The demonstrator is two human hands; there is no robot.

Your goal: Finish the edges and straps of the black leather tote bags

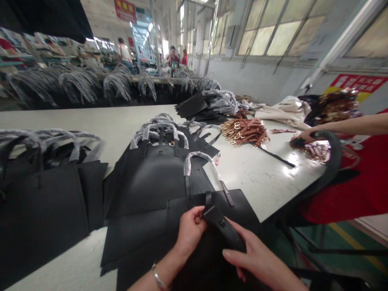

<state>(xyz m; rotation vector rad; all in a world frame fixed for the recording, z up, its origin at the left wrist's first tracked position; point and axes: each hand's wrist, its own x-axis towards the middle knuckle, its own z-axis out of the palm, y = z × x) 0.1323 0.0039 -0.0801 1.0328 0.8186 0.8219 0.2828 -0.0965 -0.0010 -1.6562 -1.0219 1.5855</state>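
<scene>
My right hand [254, 252] grips a black hand tool [226, 230], which has a small button on its upper side. The tool's front end meets the short black strap tab [209, 198] at the top edge of a black bag panel [239, 202]. My left hand [190, 230] is closed at that same spot, fingertips pinched by the tool's tip; a small glint of metal shows between them. A plastic-wrapped handle [202, 155] arches from the panel. Behind and beneath lie more black bag panels [151, 173] with wrapped handles.
Another stack of black panels [39, 202] lies at the left. Brown straps with gold hooks [245, 131] sit in a heap on the white table [242, 178]. At the right, a co-worker's hand [303, 137] touches metal pieces, near a dark curved chair back [333, 161].
</scene>
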